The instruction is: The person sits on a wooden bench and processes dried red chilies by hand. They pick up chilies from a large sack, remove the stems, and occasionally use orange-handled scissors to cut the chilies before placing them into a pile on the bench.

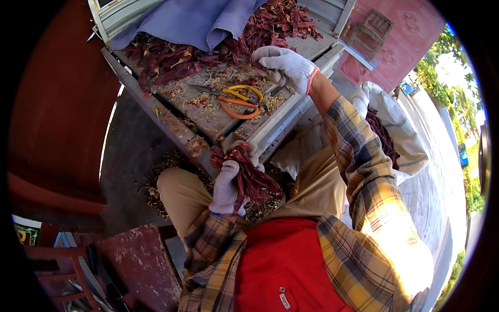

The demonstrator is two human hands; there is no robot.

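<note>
My left hand (pixel 226 187), in a white knitted glove, is closed around a bunch of dried red chili peppers (pixel 254 177) above my lap, their tips pointing down and right. Out over the wooden platform, my gloved right hand (pixel 286 65) reaches to the near edge of a heap of dried chili peppers (pixel 278 23). Its fingers are half bent and apart, with the fingertips beside dark red pieces; no held pepper shows. Just left of and below that hand, scissors (pixel 241 101) with one orange and one yellow handle loop lie on the boards.
Purple-blue cloth (pixel 182 23) covers part of the heap. Seeds and scraps litter the platform (pixel 208 117) and the ground. To my right stands a white woven sack (pixel 410 135) with dried peppers inside. A worn red board (pixel 138 260) and a chair are at lower left.
</note>
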